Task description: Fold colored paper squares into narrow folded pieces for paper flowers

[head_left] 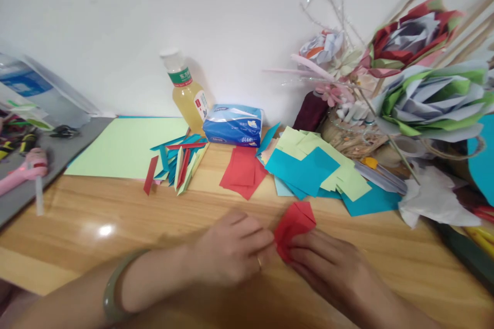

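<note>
A folded red paper (pixel 295 223) is held above the wooden table by my right hand (pixel 328 262), whose fingers press on its lower part. My left hand (pixel 235 247) is just left of the paper, its fingers curled together and the fingertips close to the paper's edge. Whether those fingertips grip anything is hidden. Behind the hands lie a stack of red paper squares (pixel 241 172) and a pile of blue and light green squares (pixel 303 167). Folded coloured strips (pixel 181 159) are heaped to the left of them.
Light green sheets (pixel 127 146), a drink bottle (pixel 189 95) and a blue tissue pack (pixel 233 124) stand or lie near the wall. Paper flowers (pixel 436 95) lean over the right side. A pink glue gun (pixel 29 169) rests on a grey mat (pixel 83 146) at left.
</note>
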`<action>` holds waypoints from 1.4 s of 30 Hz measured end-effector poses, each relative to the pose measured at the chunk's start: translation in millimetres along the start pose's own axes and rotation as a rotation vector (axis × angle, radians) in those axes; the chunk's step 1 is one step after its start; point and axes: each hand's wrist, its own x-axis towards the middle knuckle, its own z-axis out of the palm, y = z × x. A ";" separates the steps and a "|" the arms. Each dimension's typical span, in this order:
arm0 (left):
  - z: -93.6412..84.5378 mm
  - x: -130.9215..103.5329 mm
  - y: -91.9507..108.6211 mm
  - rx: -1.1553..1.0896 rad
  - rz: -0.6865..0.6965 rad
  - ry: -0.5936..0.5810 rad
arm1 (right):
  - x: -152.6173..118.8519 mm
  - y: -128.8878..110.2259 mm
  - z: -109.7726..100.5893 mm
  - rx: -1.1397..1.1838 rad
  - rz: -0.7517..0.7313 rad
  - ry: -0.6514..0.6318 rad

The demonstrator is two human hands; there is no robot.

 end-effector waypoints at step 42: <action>11.3 -8.5 22.6 0.168 -0.031 -0.278 | 11.1 1.7 0.2 0.081 0.383 -0.134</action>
